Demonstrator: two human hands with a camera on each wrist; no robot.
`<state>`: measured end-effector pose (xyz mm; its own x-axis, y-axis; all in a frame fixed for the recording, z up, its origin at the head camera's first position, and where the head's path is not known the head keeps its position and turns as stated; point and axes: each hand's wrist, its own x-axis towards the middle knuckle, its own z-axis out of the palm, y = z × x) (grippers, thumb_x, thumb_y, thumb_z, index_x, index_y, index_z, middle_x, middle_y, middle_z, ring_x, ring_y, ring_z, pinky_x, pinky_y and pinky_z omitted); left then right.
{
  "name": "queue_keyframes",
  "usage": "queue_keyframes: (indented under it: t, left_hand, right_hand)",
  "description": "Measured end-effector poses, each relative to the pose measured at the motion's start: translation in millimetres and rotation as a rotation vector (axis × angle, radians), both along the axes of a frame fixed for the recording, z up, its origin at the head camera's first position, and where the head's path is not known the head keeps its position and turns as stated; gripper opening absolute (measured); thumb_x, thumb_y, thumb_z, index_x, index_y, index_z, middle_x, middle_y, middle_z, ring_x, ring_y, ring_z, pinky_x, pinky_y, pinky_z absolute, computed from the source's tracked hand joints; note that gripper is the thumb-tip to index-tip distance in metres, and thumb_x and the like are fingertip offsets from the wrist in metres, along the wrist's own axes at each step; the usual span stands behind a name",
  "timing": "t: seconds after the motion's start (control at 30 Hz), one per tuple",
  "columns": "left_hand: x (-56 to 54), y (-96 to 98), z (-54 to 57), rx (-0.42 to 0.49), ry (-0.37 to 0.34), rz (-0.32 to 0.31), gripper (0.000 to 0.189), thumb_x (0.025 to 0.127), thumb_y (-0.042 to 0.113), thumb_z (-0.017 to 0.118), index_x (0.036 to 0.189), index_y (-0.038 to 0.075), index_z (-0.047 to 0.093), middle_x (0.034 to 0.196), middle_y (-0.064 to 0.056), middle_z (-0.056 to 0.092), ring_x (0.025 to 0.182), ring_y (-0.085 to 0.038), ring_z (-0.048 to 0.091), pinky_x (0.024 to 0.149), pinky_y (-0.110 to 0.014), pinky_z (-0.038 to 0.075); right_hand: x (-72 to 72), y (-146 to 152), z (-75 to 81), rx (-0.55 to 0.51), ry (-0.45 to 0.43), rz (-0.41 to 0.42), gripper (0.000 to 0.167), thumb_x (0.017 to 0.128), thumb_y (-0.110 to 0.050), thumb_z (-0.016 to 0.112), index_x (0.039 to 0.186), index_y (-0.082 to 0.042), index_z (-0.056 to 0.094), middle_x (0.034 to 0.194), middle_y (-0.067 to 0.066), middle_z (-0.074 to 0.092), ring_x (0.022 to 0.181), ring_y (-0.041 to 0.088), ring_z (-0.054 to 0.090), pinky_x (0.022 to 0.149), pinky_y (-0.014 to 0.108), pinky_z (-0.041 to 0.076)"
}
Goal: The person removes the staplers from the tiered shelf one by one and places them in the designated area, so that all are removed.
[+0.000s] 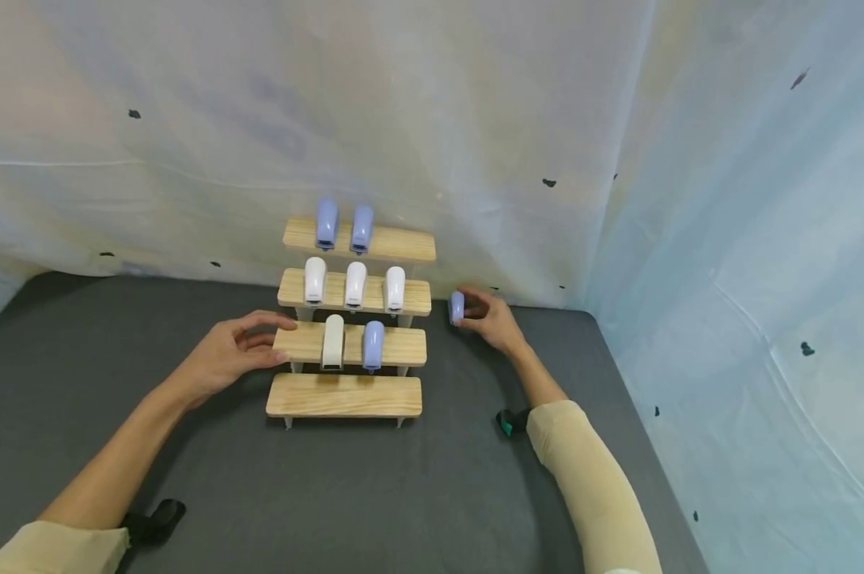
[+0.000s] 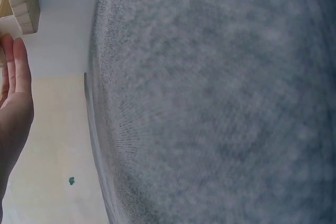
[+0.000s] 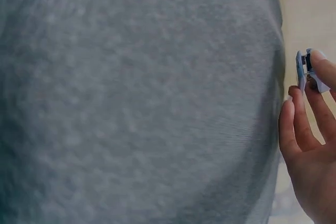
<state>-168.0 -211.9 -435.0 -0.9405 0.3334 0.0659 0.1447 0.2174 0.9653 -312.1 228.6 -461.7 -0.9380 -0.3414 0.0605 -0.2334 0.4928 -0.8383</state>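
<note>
Both forearms [image 1: 131,450] forward, left hand [image 1: 224,356] loosely spread, right hand [image 1: 492,320] in a fingertip pinch.

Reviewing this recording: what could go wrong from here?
The right hand pinches a small blue stapler between its fingers, so it might slip out. The left hand is at the left end of a shelf; a nudge could shift the rack. The cream stapler sits at that shelf's front edge and might topple if bumped.

Mid-frame are periwinkle staplers [image 1: 456,307], white staplers [image 1: 356,284], a cream stapler [image 1: 333,341] and pale, wood-grained shelves [image 1: 346,396], with a dark grey counter [image 1: 331,494] below and a mottled pastel backdrop [image 1: 403,96] across the top.
</note>
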Motion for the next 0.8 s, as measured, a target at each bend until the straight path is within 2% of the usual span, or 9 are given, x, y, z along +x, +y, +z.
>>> queue_keyframes:
  t: [0.27, 0.57, 0.73, 0.8]
  left_hand:
    - [-3.0, 3.2, -5.5, 0.019, -0.007, -0.012, 0.048, 0.093, 0.018, 0.073, 0.136, 0.006, 0.055, 0.14, -0.007, 0.05, 0.109, -0.008, 0.063, 0.083, -0.029, 0.057]
    - [-1.5, 1.6, -2.9, 0.016, -0.015, -0.001, 0.049, 0.093, 0.018, 0.073, 0.136, 0.005, 0.055, 0.142, -0.01, 0.048, 0.111, -0.009, 0.062, 0.083, -0.029, 0.057]
    - [-0.8, 0.9, -2.6, 0.014, -0.016, 0.004, 0.049, 0.093, 0.019, 0.073, 0.136, 0.005, 0.055, 0.142, -0.01, 0.048, 0.111, -0.008, 0.062, 0.083, -0.03, 0.057]
    - [-0.8, 0.2, -3.4, 0.016, -0.011, 0.006, 0.049, 0.093, 0.018, 0.073, 0.136, 0.005, 0.055, 0.142, -0.01, 0.048, 0.11, -0.007, 0.062, 0.083, -0.029, 0.057]
  right_hand:
    - [4.1, 5.7, -8.7, -0.011, -0.007, -0.032, 0.064, 0.085, -0.001, 0.078, 0.143, -0.007, 0.053, 0.135, 0.018, 0.057, 0.104, 0.033, 0.065, 0.08, 0.031, 0.056]
    - [-0.1, 1.8, -14.2, 0.005, 0.004, -0.055, 0.063, 0.083, -0.001, 0.08, 0.141, -0.007, 0.055, 0.131, 0.018, 0.06, 0.094, 0.027, 0.064, 0.074, 0.024, 0.054]
    - [-0.7, 0.1, -13.5, 0.003, 0.014, -0.047, 0.064, 0.082, 0.001, 0.08, 0.141, -0.004, 0.055, 0.129, 0.021, 0.061, 0.091, 0.027, 0.064, 0.072, 0.022, 0.052]
    - [2.3, -2.1, -7.4, -0.002, 0.021, -0.029, 0.064, 0.083, 0.003, 0.079, 0.141, 0.0, 0.053, 0.128, 0.025, 0.06, 0.091, 0.031, 0.064, 0.072, 0.023, 0.052]
